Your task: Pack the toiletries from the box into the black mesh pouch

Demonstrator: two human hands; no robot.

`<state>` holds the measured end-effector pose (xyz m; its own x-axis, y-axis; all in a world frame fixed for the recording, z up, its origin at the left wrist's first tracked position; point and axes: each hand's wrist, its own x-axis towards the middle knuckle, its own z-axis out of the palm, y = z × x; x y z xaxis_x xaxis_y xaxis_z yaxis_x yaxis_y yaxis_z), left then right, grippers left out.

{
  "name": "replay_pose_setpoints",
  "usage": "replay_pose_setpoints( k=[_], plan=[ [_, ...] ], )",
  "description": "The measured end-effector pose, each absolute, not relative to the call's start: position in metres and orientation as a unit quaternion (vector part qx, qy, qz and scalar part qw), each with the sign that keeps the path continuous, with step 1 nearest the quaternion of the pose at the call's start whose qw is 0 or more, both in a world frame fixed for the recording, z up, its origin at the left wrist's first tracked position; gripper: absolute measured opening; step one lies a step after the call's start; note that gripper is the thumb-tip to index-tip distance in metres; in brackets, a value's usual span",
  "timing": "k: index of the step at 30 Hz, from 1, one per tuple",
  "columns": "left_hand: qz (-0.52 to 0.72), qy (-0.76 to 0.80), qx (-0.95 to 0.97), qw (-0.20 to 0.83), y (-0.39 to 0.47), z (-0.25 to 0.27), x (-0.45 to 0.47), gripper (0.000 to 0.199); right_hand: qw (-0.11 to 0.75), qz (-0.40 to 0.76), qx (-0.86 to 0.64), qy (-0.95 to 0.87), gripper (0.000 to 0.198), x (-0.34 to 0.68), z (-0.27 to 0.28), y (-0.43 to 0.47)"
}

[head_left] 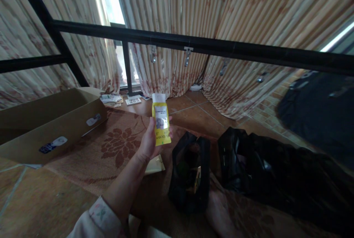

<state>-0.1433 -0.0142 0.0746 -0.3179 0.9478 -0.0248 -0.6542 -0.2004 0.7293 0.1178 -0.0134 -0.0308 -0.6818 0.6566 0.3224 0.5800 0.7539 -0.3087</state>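
My left hand (150, 140) is closed around a yellow packet (161, 125), held up in front of me. The thumb lies along its left edge and fingertips show at the right edge. The packet has a clear window with a printed label and a white top end. Below the hand, a pale yellow packet (155, 165) lies on the brown mat. An open black bag (189, 179) stands to the right, with a small light-coloured item (197, 179) inside. My right hand is not in view.
An open cardboard box (59, 134) stands at the left on the patterned mat (121, 144). Papers (110, 98) lie by the curtains (177, 16). A black metal rail (166, 39) crosses ahead. Black plastic bags (276, 171) lie right. A dim bare foot (218, 208) shows beside the open bag.
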Motion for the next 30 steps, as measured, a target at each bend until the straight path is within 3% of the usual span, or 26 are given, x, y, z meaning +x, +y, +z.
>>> replay_pose_setpoints(
  k=[30],
  plan=[
    [0.728, 0.298, 0.25, 0.564, -0.017, 0.0753, -0.1434, 0.058, 0.214, 0.093, -0.335, -0.913, 0.048, 0.1177, -0.0271, -0.0145]
  ],
)
